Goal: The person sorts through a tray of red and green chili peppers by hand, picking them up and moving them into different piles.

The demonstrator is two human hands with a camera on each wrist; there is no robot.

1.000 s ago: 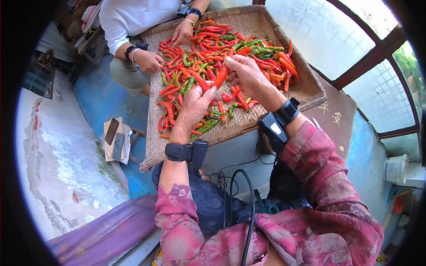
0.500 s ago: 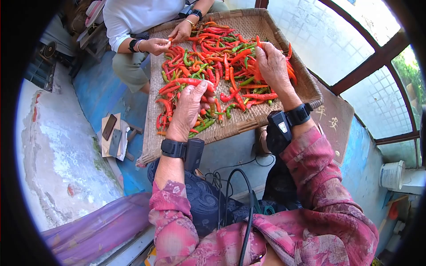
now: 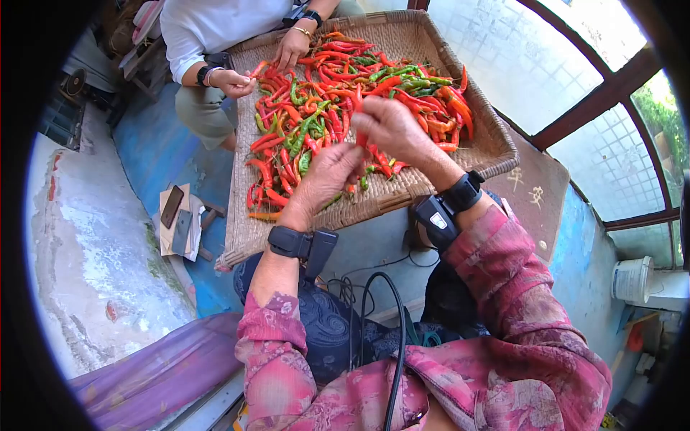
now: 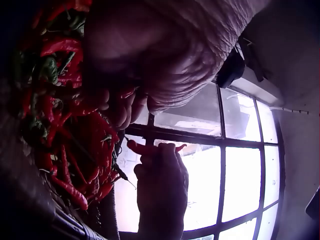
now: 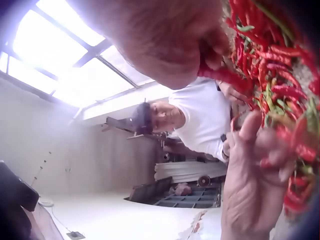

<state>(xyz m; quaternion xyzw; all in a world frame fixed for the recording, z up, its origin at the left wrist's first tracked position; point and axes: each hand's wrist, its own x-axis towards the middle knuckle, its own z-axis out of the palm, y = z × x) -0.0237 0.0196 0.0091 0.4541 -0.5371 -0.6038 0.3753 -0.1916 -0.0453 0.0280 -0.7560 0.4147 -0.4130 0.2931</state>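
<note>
My right hand (image 3: 397,131) grips a red chili pepper (image 5: 226,76) over the near part of a woven tray (image 3: 374,203). The same pepper spans the fingers of that hand in the left wrist view, its ends poking out at both sides. Close beside it, my left hand (image 3: 325,178) has its fingers curled. A bit of red chili pepper (image 5: 265,162) shows among those fingers in the right wrist view; most of it is hidden. Many red chili peppers (image 3: 338,70), with some green ones (image 3: 415,84), lie heaped in the tray below both hands.
Across the tray, another person in a white shirt (image 3: 208,29) handles peppers, one hand (image 3: 233,83) holding a reddish one. Black cables (image 3: 402,316) hang over my lap. A brown board (image 3: 535,190) lies right of the tray, and two phones (image 3: 172,206) rest at left.
My right hand went out to the right side of the heap, then came back beside the left hand with a red pepper. The red pepper seen jutting from my left hand is now mostly hidden.
</note>
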